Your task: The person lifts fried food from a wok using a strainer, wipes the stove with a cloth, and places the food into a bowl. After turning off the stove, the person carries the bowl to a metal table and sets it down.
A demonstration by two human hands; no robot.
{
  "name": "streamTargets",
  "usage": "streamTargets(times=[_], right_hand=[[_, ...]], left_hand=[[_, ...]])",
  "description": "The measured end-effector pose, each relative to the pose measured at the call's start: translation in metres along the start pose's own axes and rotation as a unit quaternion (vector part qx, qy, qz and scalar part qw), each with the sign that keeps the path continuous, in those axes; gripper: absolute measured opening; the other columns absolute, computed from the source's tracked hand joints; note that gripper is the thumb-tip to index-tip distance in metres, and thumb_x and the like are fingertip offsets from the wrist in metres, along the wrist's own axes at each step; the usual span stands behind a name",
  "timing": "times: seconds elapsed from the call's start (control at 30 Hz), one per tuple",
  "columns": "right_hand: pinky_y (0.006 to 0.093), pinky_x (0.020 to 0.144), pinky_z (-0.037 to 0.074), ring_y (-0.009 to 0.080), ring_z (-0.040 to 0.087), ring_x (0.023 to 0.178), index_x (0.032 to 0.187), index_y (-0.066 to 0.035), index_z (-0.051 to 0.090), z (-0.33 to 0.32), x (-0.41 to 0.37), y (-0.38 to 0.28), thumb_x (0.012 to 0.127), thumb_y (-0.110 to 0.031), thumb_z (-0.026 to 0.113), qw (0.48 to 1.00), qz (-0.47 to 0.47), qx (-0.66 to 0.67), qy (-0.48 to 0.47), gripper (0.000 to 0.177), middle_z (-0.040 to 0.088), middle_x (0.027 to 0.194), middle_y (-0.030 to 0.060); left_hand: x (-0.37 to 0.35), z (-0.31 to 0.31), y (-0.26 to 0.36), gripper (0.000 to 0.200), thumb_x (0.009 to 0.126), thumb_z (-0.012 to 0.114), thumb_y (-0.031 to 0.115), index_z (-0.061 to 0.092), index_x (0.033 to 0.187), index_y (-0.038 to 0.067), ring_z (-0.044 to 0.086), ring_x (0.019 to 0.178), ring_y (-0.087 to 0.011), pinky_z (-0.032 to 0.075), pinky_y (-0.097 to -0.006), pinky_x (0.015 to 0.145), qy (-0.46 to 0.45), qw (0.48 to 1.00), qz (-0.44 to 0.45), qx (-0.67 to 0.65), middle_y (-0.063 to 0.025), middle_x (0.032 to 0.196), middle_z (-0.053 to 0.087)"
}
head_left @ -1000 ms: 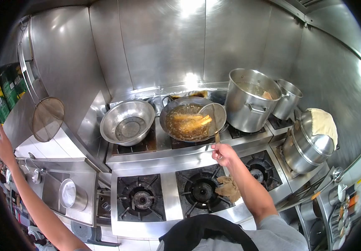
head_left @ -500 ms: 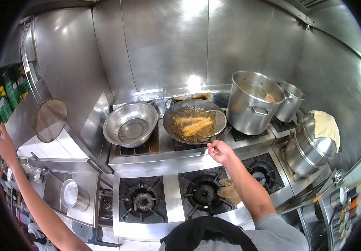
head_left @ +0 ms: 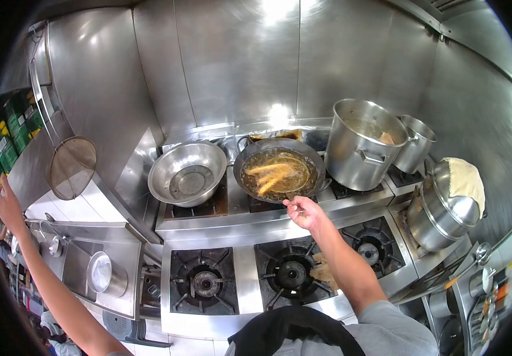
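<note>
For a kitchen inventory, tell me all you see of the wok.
The wok is wide, round and dark, apparently metal, with loop handles at left and right. It stands upright on the back row of the range, between a metal bowl and a tall pot. Golden sticks lie in its bubbly brown liquid; a skimmer dips in, whether it touches the wok is unclear.
</note>
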State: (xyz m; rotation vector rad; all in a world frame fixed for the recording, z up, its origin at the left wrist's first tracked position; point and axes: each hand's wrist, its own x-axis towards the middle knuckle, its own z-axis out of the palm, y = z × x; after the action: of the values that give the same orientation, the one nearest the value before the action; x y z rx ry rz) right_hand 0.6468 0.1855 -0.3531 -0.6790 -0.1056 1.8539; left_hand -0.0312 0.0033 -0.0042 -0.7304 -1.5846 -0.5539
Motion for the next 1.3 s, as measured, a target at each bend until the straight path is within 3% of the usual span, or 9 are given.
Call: streamTargets(times=[0.07, 0.13, 0.23, 0.5, 0.57, 0.8, 0.97, 1.07, 1.3], right_hand=[[0.0231, 0.043, 0.045, 0.0146, 0.045, 0.052, 0.092, 0.008, 0.038, -0.003, 0.004, 0.000, 0.075, 0.007, 0.045, 1.000, 0.005, -0.002, 0.002, 0.019, 0.046, 0.085, 0.0155], [0.0208, 0.042, 0.043, 0.0137, 0.046, 0.052, 0.091, 0.006, 0.041, -0.012, 0.010, -0.003, 0.074, 0.008, 0.047, 0.995, 0.090, 0.008, -0.038, 0.018, 0.047, 0.074, 0.0113], [0.0185, 0.042, 0.041, 0.0124, 0.047, 0.052, 0.088, 0.006, 0.044, -0.018, 0.000, -0.006, 0.075, 0.008, 0.050, 0.996, 0.068, -0.054, -0.029, 0.015, 0.046, 0.065, 0.0070], [0.0193, 0.043, 0.042, 0.0131, 0.048, 0.052, 0.081, 0.010, 0.046, -0.025, -0.038, -0.028, 0.077, 0.007, 0.052, 0.997, 0.039, -0.067, -0.017, 0.008, 0.047, 0.068, 0.0095], [0.0192, 0.042, 0.042, 0.0133, 0.048, 0.052, 0.082, 0.010, 0.046, -0.021, -0.048, -0.028, 0.076, 0.007, 0.052, 0.997, 0.012, -0.075, -0.002, 0.009, 0.047, 0.067, 0.0091], [0.0198, 0.041, 0.041, 0.0136, 0.047, 0.051, 0.084, 0.009, 0.046, -0.022, -0.056, -0.025, 0.075, 0.007, 0.053, 0.997, 0.028, -0.069, -0.003, 0.012, 0.047, 0.068, 0.0098], [0.0212, 0.044, 0.042, 0.0146, 0.047, 0.053, 0.083, 0.007, 0.044, -0.012, -0.060, -0.012, 0.075, 0.008, 0.051, 0.997, -0.047, -0.061, 0.015, 0.010, 0.047, 0.070, 0.0099], [0.0222, 0.045, 0.043, 0.0156, 0.047, 0.055, 0.081, 0.005, 0.043, -0.013, -0.055, -0.010, 0.075, 0.009, 0.050, 0.999, -0.013, -0.035, 0.009, 0.009, 0.047, 0.072, 0.0102], [0.0252, 0.048, 0.044, 0.0170, 0.046, 0.054, 0.077, 0.003, 0.043, -0.014, -0.030, -0.004, 0.075, 0.010, 0.050, 0.998, -0.045, -0.026, 0.030, 0.010, 0.047, 0.073, 0.0104]], left_hand=[[-0.001, 0.011, -0.009, 0.041, 0.091, 0.035, 0.036, 0.048, 0.121, 0.011, 0.051, 0.105, -0.0340, 0.041, -0.0395, 0.084, -0.007, 1.000, -0.009, -0.009, -0.0148, 0.118, 0.052], [-0.002, 0.024, -0.019, 0.042, 0.091, 0.034, 0.038, 0.048, 0.120, 0.011, 0.051, 0.105, -0.0341, 0.040, -0.0396, 0.084, -0.013, 1.000, -0.017, -0.019, -0.0148, 0.118, 0.052], [0.000, 0.039, -0.034, 0.045, 0.091, 0.034, 0.041, 0.049, 0.119, 0.010, 0.051, 0.106, -0.0342, 0.040, -0.0398, 0.085, -0.022, 0.999, -0.028, -0.033, -0.0148, 0.118, 0.053], [-0.009, 0.057, -0.043, 0.051, 0.091, 0.033, 0.048, 0.052, 0.117, 0.007, 0.050, 0.107, -0.0345, 0.039, -0.0402, 0.086, -0.054, 0.995, -0.057, -0.068, -0.0150, 0.118, 0.053], [-0.004, 0.051, -0.040, 0.057, 0.089, 0.034, 0.052, 0.052, 0.116, 0.006, 0.050, 0.107, -0.0353, 0.038, -0.0409, 0.087, 0.027, 0.992, -0.079, -0.090, -0.0157, 0.117, 0.054], [-0.005, 0.043, -0.029, 0.067, 0.085, 0.035, 0.059, 0.053, 0.117, 0.004, 0.049, 0.109, -0.0357, 0.037, -0.0404, 0.090, 0.013, 0.983, -0.145, -0.109, -0.0176, 0.117, 0.054], [-0.005, 0.039, -0.028, 0.069, 0.084, 0.035, 0.060, 0.053, 0.118, 0.002, 0.047, 0.112, -0.0353, 0.036, -0.0401, 0.092, -0.103, 0.977, -0.158, -0.099, -0.0191, 0.119, 0.053], [-0.005, 0.039, -0.029, 0.073, 0.083, 0.035, 0.063, 0.053, 0.116, 0.001, 0.047, 0.112, -0.0355, 0.035, -0.0406, 0.093, -0.089, 0.983, -0.142, -0.074, -0.0191, 0.119, 0.053], [-0.003, 0.041, -0.030, 0.046, 0.088, 0.037, 0.039, 0.047, 0.123, 0.010, 0.051, 0.106, -0.0340, 0.040, -0.0401, 0.087, -0.093, 0.991, -0.090, 0.031, -0.0161, 0.120, 0.052]])
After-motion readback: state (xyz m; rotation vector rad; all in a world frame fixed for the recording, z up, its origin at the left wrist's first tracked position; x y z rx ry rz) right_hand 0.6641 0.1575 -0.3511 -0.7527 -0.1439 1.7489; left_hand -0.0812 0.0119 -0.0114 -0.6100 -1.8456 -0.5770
